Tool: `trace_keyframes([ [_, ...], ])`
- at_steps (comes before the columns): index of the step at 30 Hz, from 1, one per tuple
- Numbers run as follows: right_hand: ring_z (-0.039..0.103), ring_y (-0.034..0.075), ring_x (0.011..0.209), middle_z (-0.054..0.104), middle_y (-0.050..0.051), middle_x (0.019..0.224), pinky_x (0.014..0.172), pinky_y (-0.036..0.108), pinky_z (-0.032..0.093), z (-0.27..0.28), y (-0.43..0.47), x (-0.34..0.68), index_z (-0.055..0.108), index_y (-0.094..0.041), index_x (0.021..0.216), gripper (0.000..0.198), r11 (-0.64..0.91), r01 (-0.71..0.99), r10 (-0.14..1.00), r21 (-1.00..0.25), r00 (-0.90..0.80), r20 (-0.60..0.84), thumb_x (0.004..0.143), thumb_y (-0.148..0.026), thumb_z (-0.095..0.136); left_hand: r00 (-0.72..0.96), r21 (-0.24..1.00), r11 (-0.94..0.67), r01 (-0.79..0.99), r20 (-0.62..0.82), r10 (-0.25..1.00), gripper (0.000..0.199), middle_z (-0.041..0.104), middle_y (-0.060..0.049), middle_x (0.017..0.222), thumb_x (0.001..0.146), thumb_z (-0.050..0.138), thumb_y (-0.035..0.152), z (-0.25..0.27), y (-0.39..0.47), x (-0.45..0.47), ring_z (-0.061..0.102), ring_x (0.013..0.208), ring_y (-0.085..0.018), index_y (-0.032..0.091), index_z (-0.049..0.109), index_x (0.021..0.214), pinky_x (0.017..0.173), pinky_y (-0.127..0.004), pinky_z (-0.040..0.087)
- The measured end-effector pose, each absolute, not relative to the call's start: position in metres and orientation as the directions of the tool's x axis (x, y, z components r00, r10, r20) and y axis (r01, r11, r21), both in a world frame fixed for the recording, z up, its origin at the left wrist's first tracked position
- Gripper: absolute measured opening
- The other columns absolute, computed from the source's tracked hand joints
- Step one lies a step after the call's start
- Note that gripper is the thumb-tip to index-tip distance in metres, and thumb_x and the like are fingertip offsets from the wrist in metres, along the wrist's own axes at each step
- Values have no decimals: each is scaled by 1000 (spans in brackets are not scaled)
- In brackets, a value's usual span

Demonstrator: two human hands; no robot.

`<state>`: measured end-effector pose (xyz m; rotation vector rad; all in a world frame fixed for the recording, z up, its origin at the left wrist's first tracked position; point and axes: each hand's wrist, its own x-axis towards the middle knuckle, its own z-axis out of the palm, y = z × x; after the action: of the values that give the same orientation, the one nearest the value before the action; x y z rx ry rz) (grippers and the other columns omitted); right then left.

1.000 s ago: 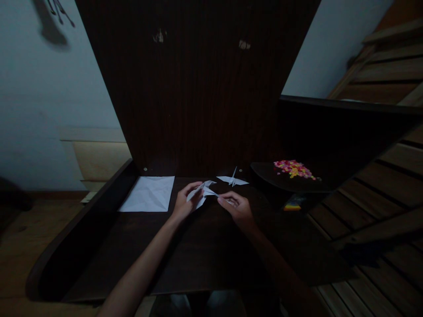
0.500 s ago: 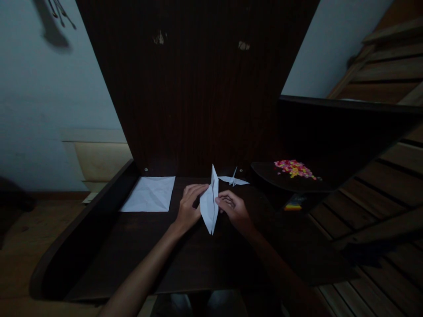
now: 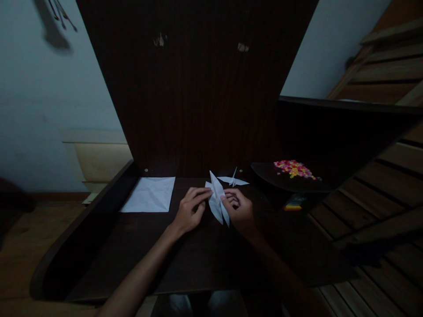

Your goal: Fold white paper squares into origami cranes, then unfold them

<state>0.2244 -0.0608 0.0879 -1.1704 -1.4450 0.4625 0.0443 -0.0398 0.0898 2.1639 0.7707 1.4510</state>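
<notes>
A folded piece of white origami paper is between my two hands above the dark desk, with a pointed tip upward and two split points downward. My right hand pinches its right side between thumb and curled fingers. On the other side, my left hand has its fingertips on the paper's upper left flap, and its thumb sits lower, beside the left edge. Just behind lies a finished white paper crane with spread wings. A creased white square sheet rests flat to the left.
The desk has a raised left side and a tall dark back panel. On a rounded shelf to the right is a pile of small pink, red and yellow pieces. A rainbow-coloured item sits beneath it.
The folded paper has turned, its lower end swinging right, and its lower points have spread apart. My left thumb has come away from the paper's left side.
</notes>
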Motion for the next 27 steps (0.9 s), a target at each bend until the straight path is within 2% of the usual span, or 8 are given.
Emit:
trace_keyframes([
  [3, 58, 13, 59, 65, 5, 74, 56, 26, 50, 85, -65, 222, 63, -19, 99, 20, 474, 563, 770, -677, 107, 629, 84, -30, 57, 180, 757, -635, 155, 610, 772, 21, 67, -8, 101, 79, 63, 22, 100, -47, 52, 61, 90, -22, 21, 72, 99, 84, -35, 48],
  [6, 60, 16, 63, 66, 6, 76, 64, 30, 52, 82, -68, 221, 65, -20, 102, 19, 551, 665, 686, -504, -17, 727, 87, -27, 54, 71, 841, -532, 101, 527, 847, 13, 66, -5, 83, 73, 72, 28, 108, -50, 60, 57, 70, -16, 19, 73, 82, 67, -26, 46],
  [8, 63, 18, 71, 68, 7, 80, 71, 33, 53, 80, -68, 221, 66, -21, 102, 20, 596, 690, 641, -410, -101, 761, 89, -23, 51, 52, 873, -483, 65, 480, 876, 11, 64, -3, 76, 72, 73, 29, 110, -49, 63, 55, 66, -15, 19, 73, 75, 62, -24, 44],
  [10, 63, 19, 76, 68, 8, 82, 74, 34, 53, 78, -67, 221, 67, -22, 105, 24, 622, 694, 621, -363, -155, 769, 90, -20, 48, 72, 892, -450, 46, 447, 892, 11, 63, -3, 76, 73, 71, 29, 109, -47, 64, 56, 67, -15, 18, 72, 76, 60, -22, 44],
  [13, 62, 19, 76, 67, 8, 82, 71, 33, 52, 78, -65, 223, 67, -22, 108, 28, 630, 691, 622, -354, -176, 763, 90, -17, 46, 114, 915, -403, 13, 399, 910, 13, 66, -4, 83, 74, 69, 27, 104, -44, 62, 60, 70, -15, 17, 72, 83, 61, -22, 46],
  [19, 62, 21, 82, 67, 8, 89, 75, 34, 52, 79, -61, 226, 65, -21, 113, 29, 597, 701, 656, -391, -146, 741, 87, -20, 52, 202, 958, -205, -199, 245, 948, 29, 70, -7, 89, 68, 74, 22, 98, -39, 58, 66, 79, -18, 16, 68, 95, 73, -28, 51],
  [24, 64, 22, 80, 70, 8, 91, 74, 35, 54, 81, -57, 229, 64, -22, 115, 31, 575, 675, 697, -462, -109, 709, 85, -23, 54, 185, 951, -224, -215, 265, 946, 36, 68, -8, 96, 69, 72, 20, 93, -32, 56, 65, 81, -16, 16, 63, 104, 74, -27, 51],
  [27, 66, 21, 77, 71, 9, 93, 71, 33, 54, 82, -55, 230, 67, -21, 108, 27, 515, 623, 761, -588, -16, 649, 86, -28, 53, 148, 934, -267, -238, 307, 940, 41, 66, -7, 101, 71, 71, 19, 86, -28, 56, 64, 82, -14, 18, 57, 110, 75, -26, 51],
])
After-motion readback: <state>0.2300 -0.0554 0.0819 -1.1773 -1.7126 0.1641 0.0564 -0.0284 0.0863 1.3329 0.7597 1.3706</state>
